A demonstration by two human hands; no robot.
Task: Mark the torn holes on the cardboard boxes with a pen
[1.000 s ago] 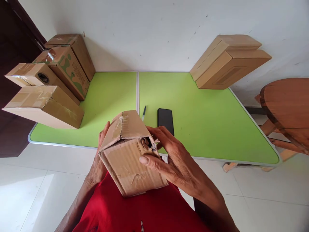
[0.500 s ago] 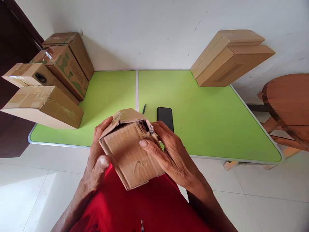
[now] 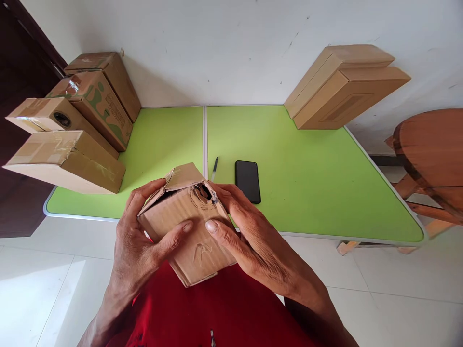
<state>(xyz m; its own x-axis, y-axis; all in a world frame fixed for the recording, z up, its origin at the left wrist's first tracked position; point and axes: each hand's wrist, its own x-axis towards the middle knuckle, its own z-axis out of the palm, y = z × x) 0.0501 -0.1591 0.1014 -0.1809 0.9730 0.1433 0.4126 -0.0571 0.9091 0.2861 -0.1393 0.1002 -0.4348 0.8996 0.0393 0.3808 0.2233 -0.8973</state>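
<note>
Between my two hands is a small brown cardboard box [image 3: 197, 241], held tilted at the table's front edge. A ragged dark hole breaks through near its top right corner, and a flap along the upper edge gapes a little. My left hand [image 3: 144, 236] grips the left side, thumb lying across the front face. Gripping the right side, my right hand [image 3: 249, 231] has its thumb on the same face, close to the left thumb. The fingers behind the box are partly hidden. Just beyond it lie a pen [image 3: 215, 168] and a black phone [image 3: 248, 181].
Several cardboard boxes [image 3: 97, 168] stand at the left of the green table [image 3: 307, 183]. Two more flat boxes [image 3: 347, 96] lean at the back right by the white wall. A round wooden stool [image 3: 430, 154] stands off the right edge.
The box has shifted slightly left. My left thumb, lifted off before, now presses on its front face. More of the pen and phone shows.
</note>
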